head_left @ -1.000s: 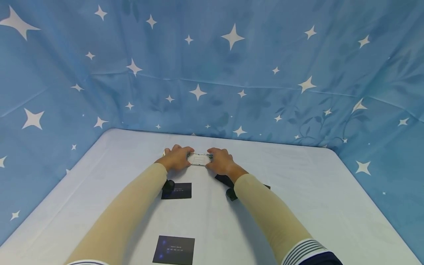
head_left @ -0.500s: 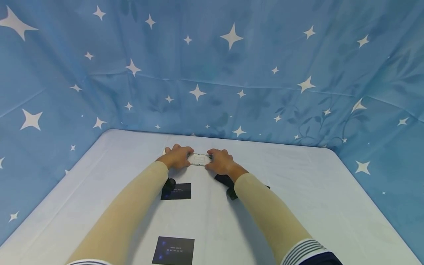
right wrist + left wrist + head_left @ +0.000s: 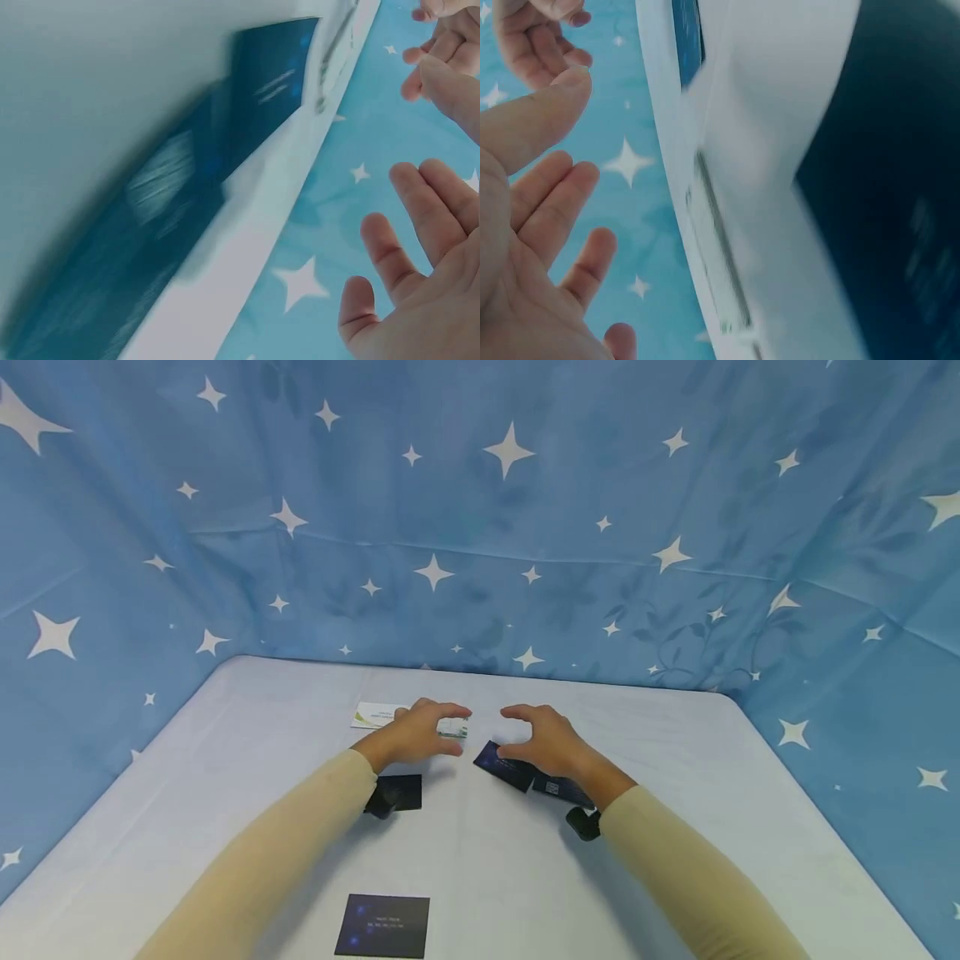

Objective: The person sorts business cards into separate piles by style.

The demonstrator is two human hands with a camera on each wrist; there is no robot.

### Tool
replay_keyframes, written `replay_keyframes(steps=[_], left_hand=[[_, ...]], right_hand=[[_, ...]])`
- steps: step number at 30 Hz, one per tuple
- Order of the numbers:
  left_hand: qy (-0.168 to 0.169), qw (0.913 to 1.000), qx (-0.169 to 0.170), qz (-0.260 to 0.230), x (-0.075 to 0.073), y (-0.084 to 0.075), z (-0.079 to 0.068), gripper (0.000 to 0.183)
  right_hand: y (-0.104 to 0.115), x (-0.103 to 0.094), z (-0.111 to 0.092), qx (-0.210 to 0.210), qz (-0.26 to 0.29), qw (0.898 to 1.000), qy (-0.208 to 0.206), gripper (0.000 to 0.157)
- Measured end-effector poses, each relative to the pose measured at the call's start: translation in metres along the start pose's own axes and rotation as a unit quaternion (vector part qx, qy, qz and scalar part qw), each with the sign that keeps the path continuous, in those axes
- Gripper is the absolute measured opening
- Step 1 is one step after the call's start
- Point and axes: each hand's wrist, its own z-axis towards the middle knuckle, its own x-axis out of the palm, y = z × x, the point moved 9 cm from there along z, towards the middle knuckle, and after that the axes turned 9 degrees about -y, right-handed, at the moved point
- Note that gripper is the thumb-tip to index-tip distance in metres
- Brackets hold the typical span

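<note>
A white card point(image 3: 453, 727) with a leafy printed border lies flat toward the far side of the table, partly hidden behind my left hand point(image 3: 415, 735). Thumb and fingers of that hand are spread apart above the card, holding nothing. To the right, my right hand point(image 3: 551, 743) hovers with thumb and fingers apart, nothing between them. Seen edge-on in the left wrist view, the white card point(image 3: 718, 251) rests on the tabletop. Below the right hand lie two dark blue cards point(image 3: 504, 767), partly overlapping, shown larger and blurred as dark cards point(image 3: 157, 195) in the right wrist view.
A white card with a green and yellow corner point(image 3: 372, 715) lies left of the left hand. One dark card point(image 3: 407, 792) sits under the left wrist, another dark card point(image 3: 384, 925) near the front. A blue star-patterned curtain point(image 3: 480, 510) stands behind the white table point(image 3: 675, 760).
Both hands have let go of the white card and drawn apart, the right hand moving to the right. The card stays on the table; the head view has shifted slightly.
</note>
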Motion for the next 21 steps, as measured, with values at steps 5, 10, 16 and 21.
replay_keyframes(steps=[5,10,16,21], left_hand=[[0.020,0.9998,0.005,-0.007,0.022,-0.013,-0.007,0.058],[0.037,0.9992,0.006,0.017,0.040,-0.020,-0.001,0.057],[0.041,0.9980,0.003,0.049,0.048,-0.026,0.010,0.061],[0.046,0.9960,-0.003,0.077,0.051,-0.025,0.017,0.060]], right_hand=[[-0.023,-0.008,-0.028,0.015,-0.003,1.000,-0.008,0.064],[-0.036,0.000,-0.039,0.029,-0.001,1.000,-0.008,0.062],[-0.040,0.007,-0.041,0.025,-0.008,1.000,-0.007,0.058],[-0.044,0.010,-0.042,0.034,-0.012,0.999,0.008,0.057]])
